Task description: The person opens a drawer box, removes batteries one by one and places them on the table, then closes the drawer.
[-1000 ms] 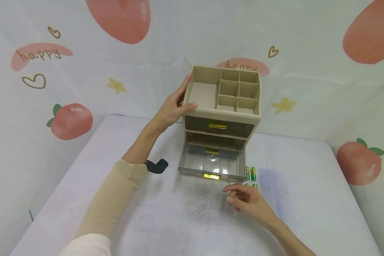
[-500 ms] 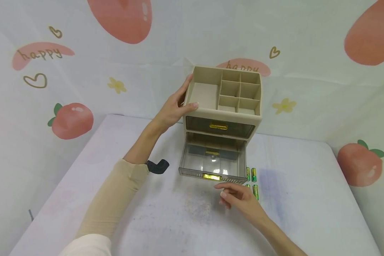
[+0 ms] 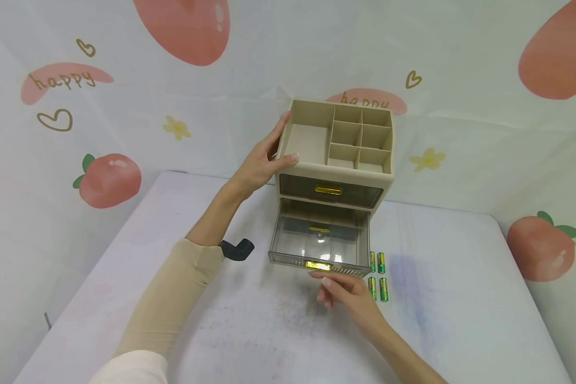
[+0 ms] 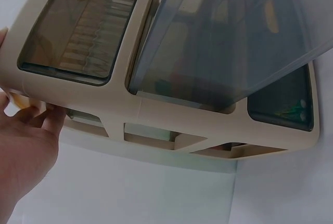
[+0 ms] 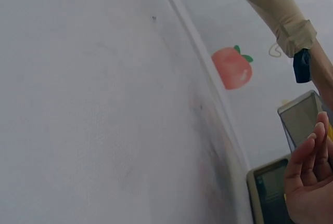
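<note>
A beige desk organizer [image 3: 336,169] stands at the back of the table, its top divided into compartments. My left hand [image 3: 258,166] grips its upper left corner, thumb on the front rim and fingers along the side; in the left wrist view they bend at a side opening. Below a closed upper drawer [image 3: 297,186], a clear smoky drawer [image 3: 288,240] is pulled out, with nothing seen inside. My right hand [image 3: 350,298] is just under its front by the gold handle [image 3: 318,265], index finger extended, other fingers loosely bent, holding nothing. Whether the index fingertip touches the drawer cannot be told.
Several green and gold batteries [image 3: 383,289] lie in pairs on the table [image 3: 249,330], right of the open drawer. A lower drawer with a gold handle [image 3: 319,230] shows through the clear one. A patterned cloth [image 3: 249,64] hangs close behind the organizer.
My right hand has moved left along the drawer's front toward the gold handle, uncovering the nearer batteries. My left hand keeps its place on the organizer, and the drawer has not visibly moved.
</note>
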Demonstrator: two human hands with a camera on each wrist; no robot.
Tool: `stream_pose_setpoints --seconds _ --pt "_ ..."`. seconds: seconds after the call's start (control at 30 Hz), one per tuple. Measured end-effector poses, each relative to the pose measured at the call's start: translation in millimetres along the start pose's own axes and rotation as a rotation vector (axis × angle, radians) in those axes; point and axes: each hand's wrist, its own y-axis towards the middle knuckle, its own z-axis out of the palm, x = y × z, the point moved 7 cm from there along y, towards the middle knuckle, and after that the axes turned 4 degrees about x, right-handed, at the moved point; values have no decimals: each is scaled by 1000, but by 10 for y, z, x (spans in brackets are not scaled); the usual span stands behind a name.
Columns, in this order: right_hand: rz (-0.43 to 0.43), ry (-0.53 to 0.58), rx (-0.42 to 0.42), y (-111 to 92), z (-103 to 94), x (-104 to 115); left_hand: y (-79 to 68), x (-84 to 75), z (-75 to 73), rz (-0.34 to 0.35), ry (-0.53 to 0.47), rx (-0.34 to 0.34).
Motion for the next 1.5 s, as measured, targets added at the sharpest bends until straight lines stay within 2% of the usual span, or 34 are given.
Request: stream_pose_setpoints --seconds 0.27,0.47,0.7,0.93,1.13,1.3,1.5 --pt "72 25 -32 81 63 -54 -4 7 0 -3 7 -2" --pt "173 94 -87 117 50 -114 -1 10 -1 -1 1 1" --pt "231 172 -154 131 56 -138 7 17 -5 2 2 2" --pt "217 179 -162 197 62 -115 6 15 -8 5 4 1" --pt "233 176 -210 211 4 -96 19 3 2 17 2 1" --pt "214 190 -217 227 -16 -72 17 5 15 32 -3 6" --pt "211 150 -203 277 -25 -48 -1 11 10 30 -1 9"
